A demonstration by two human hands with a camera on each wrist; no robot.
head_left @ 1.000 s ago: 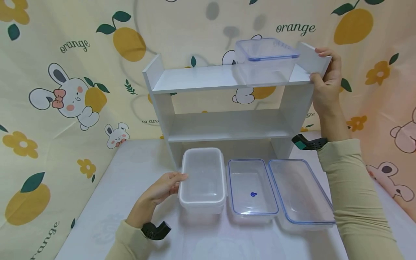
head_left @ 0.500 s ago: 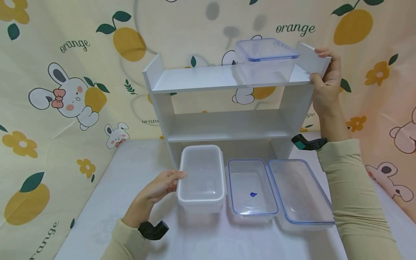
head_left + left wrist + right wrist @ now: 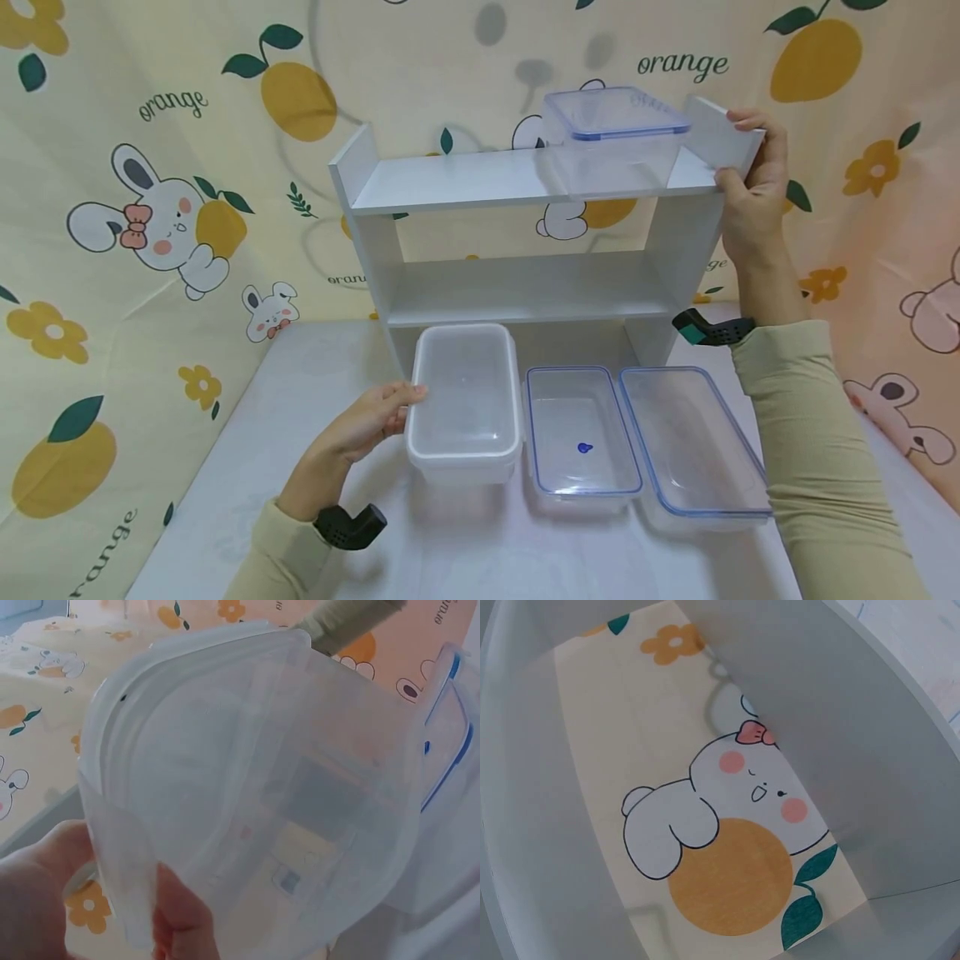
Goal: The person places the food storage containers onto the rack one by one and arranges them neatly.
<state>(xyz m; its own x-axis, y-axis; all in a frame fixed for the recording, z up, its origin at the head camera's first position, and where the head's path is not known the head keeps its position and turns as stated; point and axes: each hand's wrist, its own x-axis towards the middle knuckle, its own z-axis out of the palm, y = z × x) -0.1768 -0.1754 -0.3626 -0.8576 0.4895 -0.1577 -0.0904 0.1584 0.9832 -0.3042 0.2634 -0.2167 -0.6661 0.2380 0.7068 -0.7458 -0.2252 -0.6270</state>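
My left hand (image 3: 375,417) grips the left side of a translucent food container with a white lid (image 3: 465,392), thumb on the lid's rim. The container appears raised a little off the table, a shadow under it, in front of the shelf's bottom level. In the left wrist view the container (image 3: 300,795) fills the middle, pinched between thumb and fingers (image 3: 184,911). My right hand (image 3: 756,196) holds the upper right side panel of a white shelf unit (image 3: 525,292). The right wrist view shows shelf boards (image 3: 832,750) and backdrop, not the fingers.
Two clear containers with blue-rimmed lids, a smaller one (image 3: 581,417) and a larger one (image 3: 697,450), stand to the right on the white table (image 3: 480,558). Another blue-lidded container (image 3: 618,158) sits on the shelf's top right. Patterned cloth (image 3: 450,67) hangs behind.
My left hand has moved the white-lidded container slightly up in the view, toward the shelf and a touch left. The right hand keeps its place on the side panel.
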